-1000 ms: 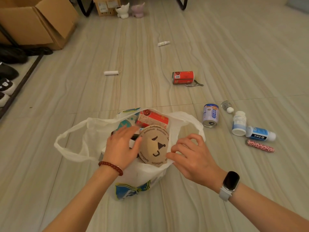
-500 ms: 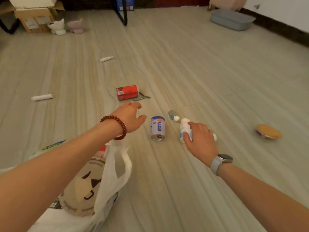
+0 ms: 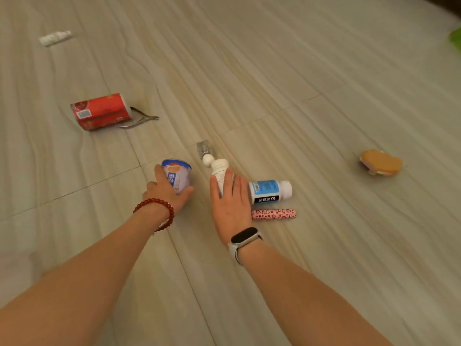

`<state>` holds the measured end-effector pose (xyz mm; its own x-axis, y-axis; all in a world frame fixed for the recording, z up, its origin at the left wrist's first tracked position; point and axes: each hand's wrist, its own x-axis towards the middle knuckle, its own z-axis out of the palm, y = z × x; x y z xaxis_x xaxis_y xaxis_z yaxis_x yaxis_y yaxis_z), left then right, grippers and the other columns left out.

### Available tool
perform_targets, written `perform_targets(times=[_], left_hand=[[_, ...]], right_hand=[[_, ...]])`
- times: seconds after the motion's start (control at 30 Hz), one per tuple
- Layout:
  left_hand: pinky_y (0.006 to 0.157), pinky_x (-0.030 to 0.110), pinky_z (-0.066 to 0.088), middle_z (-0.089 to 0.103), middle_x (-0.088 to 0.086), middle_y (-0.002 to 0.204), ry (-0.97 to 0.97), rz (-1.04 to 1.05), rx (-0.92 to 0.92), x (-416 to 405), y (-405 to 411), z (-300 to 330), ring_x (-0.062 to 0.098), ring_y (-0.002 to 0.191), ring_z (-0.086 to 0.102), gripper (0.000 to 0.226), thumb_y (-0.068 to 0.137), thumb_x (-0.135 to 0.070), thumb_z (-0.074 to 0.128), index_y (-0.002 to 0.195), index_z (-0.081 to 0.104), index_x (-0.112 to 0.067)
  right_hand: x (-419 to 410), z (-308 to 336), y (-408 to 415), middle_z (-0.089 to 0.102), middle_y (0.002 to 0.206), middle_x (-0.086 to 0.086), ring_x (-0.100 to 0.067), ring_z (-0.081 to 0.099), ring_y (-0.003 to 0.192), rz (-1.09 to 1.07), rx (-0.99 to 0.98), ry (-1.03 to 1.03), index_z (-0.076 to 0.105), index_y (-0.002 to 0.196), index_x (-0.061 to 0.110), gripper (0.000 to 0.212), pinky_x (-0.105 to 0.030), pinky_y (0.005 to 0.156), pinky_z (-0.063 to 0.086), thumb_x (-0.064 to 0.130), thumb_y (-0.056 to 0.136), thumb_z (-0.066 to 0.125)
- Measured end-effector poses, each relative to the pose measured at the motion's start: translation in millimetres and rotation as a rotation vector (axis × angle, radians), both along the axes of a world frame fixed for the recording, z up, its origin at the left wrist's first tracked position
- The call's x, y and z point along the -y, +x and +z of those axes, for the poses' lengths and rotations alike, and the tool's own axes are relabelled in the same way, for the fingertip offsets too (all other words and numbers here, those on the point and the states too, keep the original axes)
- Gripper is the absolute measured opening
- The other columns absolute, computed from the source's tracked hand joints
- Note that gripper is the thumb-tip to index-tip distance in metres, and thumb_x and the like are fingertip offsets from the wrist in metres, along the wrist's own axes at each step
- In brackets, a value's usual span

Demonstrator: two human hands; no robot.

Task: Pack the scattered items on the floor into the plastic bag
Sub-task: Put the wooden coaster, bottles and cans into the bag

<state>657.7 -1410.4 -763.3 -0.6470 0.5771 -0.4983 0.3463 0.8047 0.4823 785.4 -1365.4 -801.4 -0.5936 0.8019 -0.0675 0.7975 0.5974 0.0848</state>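
Reaching low, both hands at once. Left hand (image 3: 167, 188) curls round blue-white can (image 3: 177, 178) lying on floor — rigid, smooth, likely rolls; grip mid-body. Right hand (image 3: 230, 203), fingers straight, rests flat on white bottle (image 3: 220, 172) — light, slippery plastic. Blue-label bottle (image 3: 269, 192) at bottle's 4 o'clock, red can (image 3: 101, 111) at 10. Plastic bag out of view.

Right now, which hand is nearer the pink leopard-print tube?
Right. The right hand lies just beside the pink leopard-print tube; the left hand is farther away, on the blue-and-white can.
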Motion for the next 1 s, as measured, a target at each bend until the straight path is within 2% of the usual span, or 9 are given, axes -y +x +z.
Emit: perform_targets(times=[0.07, 0.17, 0.27, 0.33, 0.47, 0.6, 0.7, 0.83, 1.0], left_hand=[[0.092, 0.042, 0.043, 0.045, 0.024, 0.125, 0.097, 0.067, -0.014, 0.7, -1.0, -5.0, 0.039, 0.108, 0.049, 0.084, 0.078, -0.039, 0.064, 0.141, 0.013, -0.017], [0.076, 0.032, 0.041, 0.053, 0.018, 0.117, 0.175, 0.146, 0.074, 3.4, -5.4, 3.5, 0.027, 0.088, 0.049, 0.070, 0.080, -0.034, 0.064, 0.135, 0.026, -0.012], [0.076, 0.029, 0.038, 0.055, 0.014, 0.117, 0.156, 0.101, 0.079, 2.4, -18.5, 25.4, 0.025, 0.088, 0.046, 0.061, 0.079, -0.036, 0.063, 0.128, 0.037, -0.012], [0.077, 0.028, 0.038, 0.056, 0.012, 0.117, 0.194, 0.029, 0.035, 4.6, -29.0, 49.7, 0.025, 0.090, 0.048, 0.056, 0.078, -0.038, 0.064, 0.124, 0.042, -0.013], [0.077, 0.024, 0.036, 0.056, 0.003, 0.111, 0.304, -0.088, -0.101, 22.8, -41.3, 116.1, 0.020, 0.092, 0.048, 0.055, 0.078, -0.039, 0.063, 0.126, 0.043, -0.019], [0.060, 0.016, 0.039, 0.055, -0.006, 0.096, 0.453, -0.167, -0.242, 73.5, -55.6, 181.0, 0.013, 0.081, 0.051, 0.052, 0.076, -0.039, 0.064, 0.122, 0.045, -0.024], [0.054, 0.007, 0.040, 0.055, -0.018, 0.088, 0.526, -0.110, -0.273, 128.6, -61.6, 210.5, 0.002, 0.075, 0.054, 0.056, 0.075, -0.037, 0.065, 0.126, 0.041, -0.029], [0.052, 0.001, 0.043, 0.050, -0.026, 0.085, 0.575, 0.005, -0.355, 223.5, -64.7, 230.6, -0.008, 0.072, 0.053, 0.065, 0.074, -0.034, 0.066, 0.131, 0.035, -0.030], [0.053, 0.019, 0.046, 0.054, -0.014, 0.079, 0.457, 0.185, -0.348, 316.5, -71.8, 221.9, 0.003, 0.068, 0.057, 0.063, 0.072, -0.034, 0.069, 0.124, 0.035, -0.023]], right_hand=[[0.8, -1.1, 2.8, 0.059, 0.122, -0.022, -0.036, 0.063, 0.092, 0.032, -0.051, -0.004, 0.055, 0.117, 0.016, 0.044, -0.042, 0.080, 0.053, 0.008, 0.077, 0.037], [4.8, 1.1, 4.9, 0.052, 0.129, -0.023, -0.037, 0.061, 0.082, -0.011, -0.157, -0.106, 0.054, 0.120, 0.014, 0.061, -0.041, 0.062, 0.053, 0.004, 0.061, 0.065], [12.0, 13.8, 7.9, 0.030, 0.145, -0.020, -0.040, 0.045, 0.112, -0.019, -0.443, -0.318, 0.037, 0.136, 0.016, 0.062, -0.044, 0.092, 0.041, 0.012, 0.077, 0.058], [24.9, 30.0, 8.4, 0.030, 0.144, -0.014, -0.030, 0.039, 0.122, -0.095, -0.681, -0.446, 0.035, 0.137, 0.017, 0.060, -0.028, 0.099, 0.033, 0.015, 0.081, 0.055], [53.2, 69.8, -8.0, 0.045, 0.130, -0.009, -0.006, 0.042, 0.099, -0.177, -0.986, -0.481, 0.044, 0.130, 0.014, 0.056, 0.008, 0.076, 0.025, 0.006, 0.077, 0.058], [87.6, 118.9, -26.4, 0.056, 0.116, 0.003, -0.002, 0.053, 0.091, -0.128, -1.124, -0.636, 0.046, 0.126, 0.023, 0.052, -0.003, 0.072, 0.037, 0.014, 0.076, 0.059], [102.9, 155.1, -30.3, 0.057, 0.089, 0.021, 0.018, 0.054, 0.070, -0.117, -1.204, -0.700, 0.053, 0.118, 0.021, 0.039, -0.001, 0.061, 0.040, 0.010, 0.082, 0.060], [136.6, 213.2, -46.1, 0.055, 0.087, 0.025, 0.019, 0.055, 0.069, 0.058, -1.282, -0.714, 0.052, 0.101, 0.029, 0.028, -0.001, 0.059, 0.042, 0.008, 0.084, 0.058], [189.9, 266.1, -73.7, 0.054, 0.096, 0.025, 0.015, 0.055, 0.081, 0.328, -1.158, -0.777, 0.049, 0.103, 0.039, 0.034, -0.002, 0.066, 0.043, 0.030, 0.071, 0.052]])
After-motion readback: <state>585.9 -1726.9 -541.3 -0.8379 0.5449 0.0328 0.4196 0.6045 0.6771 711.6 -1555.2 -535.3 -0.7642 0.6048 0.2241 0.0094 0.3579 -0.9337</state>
